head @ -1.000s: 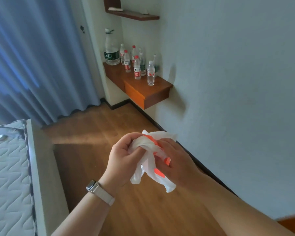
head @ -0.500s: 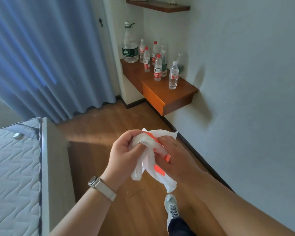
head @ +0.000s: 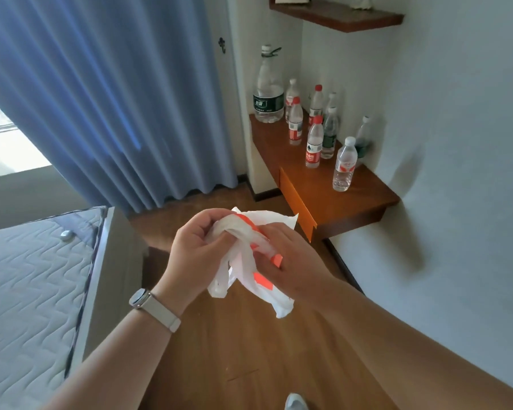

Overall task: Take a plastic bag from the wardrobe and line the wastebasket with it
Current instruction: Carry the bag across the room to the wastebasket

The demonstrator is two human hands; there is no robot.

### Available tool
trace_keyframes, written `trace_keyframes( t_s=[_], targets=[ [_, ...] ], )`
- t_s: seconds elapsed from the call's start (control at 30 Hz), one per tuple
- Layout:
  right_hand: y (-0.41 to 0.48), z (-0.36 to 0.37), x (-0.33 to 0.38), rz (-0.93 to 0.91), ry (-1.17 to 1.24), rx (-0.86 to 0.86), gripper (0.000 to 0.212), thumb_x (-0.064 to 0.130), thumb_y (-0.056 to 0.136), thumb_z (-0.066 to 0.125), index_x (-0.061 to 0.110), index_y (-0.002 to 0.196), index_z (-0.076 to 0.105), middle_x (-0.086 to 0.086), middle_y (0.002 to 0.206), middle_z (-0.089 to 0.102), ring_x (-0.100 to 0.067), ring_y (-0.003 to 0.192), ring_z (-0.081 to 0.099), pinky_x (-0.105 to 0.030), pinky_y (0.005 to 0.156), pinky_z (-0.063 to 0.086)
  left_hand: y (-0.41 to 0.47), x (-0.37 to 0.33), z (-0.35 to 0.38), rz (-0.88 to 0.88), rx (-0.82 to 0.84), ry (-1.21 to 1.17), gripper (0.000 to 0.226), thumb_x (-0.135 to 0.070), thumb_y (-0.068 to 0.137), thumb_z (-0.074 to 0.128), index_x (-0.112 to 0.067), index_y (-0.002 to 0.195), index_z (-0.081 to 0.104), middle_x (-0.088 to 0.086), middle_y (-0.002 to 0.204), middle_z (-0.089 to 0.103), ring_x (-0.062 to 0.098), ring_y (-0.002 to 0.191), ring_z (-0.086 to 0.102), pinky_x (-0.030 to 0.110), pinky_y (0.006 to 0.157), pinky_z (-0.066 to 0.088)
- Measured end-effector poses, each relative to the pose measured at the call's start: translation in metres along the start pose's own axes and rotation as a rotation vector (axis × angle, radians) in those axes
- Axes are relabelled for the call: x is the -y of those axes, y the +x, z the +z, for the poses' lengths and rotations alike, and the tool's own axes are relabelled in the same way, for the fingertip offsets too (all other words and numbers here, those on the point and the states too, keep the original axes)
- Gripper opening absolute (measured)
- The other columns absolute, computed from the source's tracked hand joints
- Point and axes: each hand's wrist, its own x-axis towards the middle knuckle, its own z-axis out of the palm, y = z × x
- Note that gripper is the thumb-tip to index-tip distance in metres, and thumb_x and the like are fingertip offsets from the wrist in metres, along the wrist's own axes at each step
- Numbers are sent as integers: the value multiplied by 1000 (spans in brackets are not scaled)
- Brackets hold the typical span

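Plastic bag (head: pixel 251 279) in hand, no wastebasket in sight: you're partway through.

You've got one white-and-orange bag bunched between both hands above the wooden floor (head: pixel 249 350). Your left hand (head: pixel 196 250) is clenched round the crumpled top, your right hand (head: pixel 293 261) pinches its side, and a handle loop dangles below. Fetching looks done, I'd judge. Opening the bag out and lining the basket are both left, and neither wardrobe nor basket shows. Count with me: one bag, two hands, one watch (head: pixel 139 298) on your left wrist, one shoe (head: pixel 295 403). On the wall desk (head: pixel 353 202) there's one large bottle (head: pixel 268 87) at the back left corner. I make out seven small bottles (head: pixel 314 143) running toward the front edge, but they overlap at the back, so there may be one more.
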Motion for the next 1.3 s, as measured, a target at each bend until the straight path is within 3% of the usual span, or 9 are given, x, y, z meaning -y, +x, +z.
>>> trace_keyframes(
  t_s=[0.27, 0.4, 0.6, 0.7, 0.77, 0.83, 0.9, 1.3],
  targets=[
    [87, 14, -13, -83, 30, 92, 36, 49, 96, 51, 36, 129, 46, 22, 126, 52, 11, 100, 42, -4, 80, 28, 64, 14, -15, -21, -116, -41, 34, 2, 85, 62, -29, 96, 72, -8, 90, 72, 11, 85, 69, 23, 67, 57],
    [132, 35, -15, -90, 28, 118, 33, 47, 96, 52, 36, 127, 47, 25, 119, 51, 24, 100, 38, 0, 76, 29, 102, 35, -33, -30, -138, -64, 33, 1, 85, 63, -28, 98, 72, -5, 93, 72, 17, 90, 69, 27, 69, 58],
    [214, 83, -8, -96, -10, 114, 33, 52, 97, 50, 40, 126, 42, 20, 125, 54, 21, 99, 42, -2, 78, 29, 174, 73, -80, -46, -137, -137, 31, 1, 84, 64, -26, 97, 72, -5, 91, 72, 15, 88, 69, 25, 68, 56],
    [261, 109, 8, -98, -25, 111, 35, 54, 96, 50, 40, 126, 43, 23, 123, 53, 20, 97, 44, 0, 78, 29, 215, 89, -116, -54, -144, -173, 26, -14, 76, 64, -28, 97, 72, -4, 92, 71, 18, 90, 69, 27, 69, 57],
    [293, 128, 20, -122, -10, 137, 34, 52, 95, 52, 36, 125, 47, 21, 122, 55, 11, 101, 49, -6, 83, 38, 243, 101, -142, -62, -142, -176, 27, -18, 74, 62, -28, 97, 72, -3, 94, 71, 20, 92, 69, 29, 70, 57],
    [324, 147, 30, -150, -4, 151, 32, 46, 96, 55, 31, 123, 51, 15, 119, 59, -4, 105, 55, -26, 87, 51, 268, 113, -166, -69, -134, -185, 27, -18, 74, 62, -29, 97, 72, -2, 97, 71, 21, 94, 68, 32, 72, 59],
    [353, 164, 38, -163, -1, 149, 31, 43, 96, 56, 28, 123, 53, 12, 117, 59, -10, 105, 55, -35, 86, 52, 292, 122, -189, -62, -128, -188, 26, -13, 79, 64, -29, 99, 72, -3, 97, 71, 22, 94, 68, 34, 73, 60],
    [497, 218, 25, -205, 10, 198, 36, 41, 96, 54, 28, 129, 49, 10, 127, 56, -8, 113, 51, -35, 93, 50, 422, 166, -244, -72, -165, -160, 28, -20, 78, 61, -23, 104, 71, 2, 99, 72, 24, 93, 69, 37, 75, 60]
  ],
)
